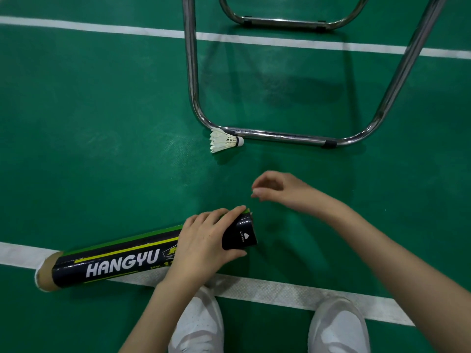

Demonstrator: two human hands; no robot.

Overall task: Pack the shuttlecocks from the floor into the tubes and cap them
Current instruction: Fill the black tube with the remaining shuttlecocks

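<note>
Black-and-green cardboard tube (pixel 114 261) lies across the white court line (pixel 280 291) at seven o'clock, its right end clasped by the left hand (pixel 206 240), fingers curled round it. At center, the right hand (pixel 277 189) hovers, fingers loosely curled, holding nothing. The white shuttlecock (pixel 225 143) lies at eleven o'clock from those fingers, apart, touching the chrome chair frame (pixel 280 135).

chrome chair frame (pixel 280 135), 2 white shoes (pixel 198 324)
</note>
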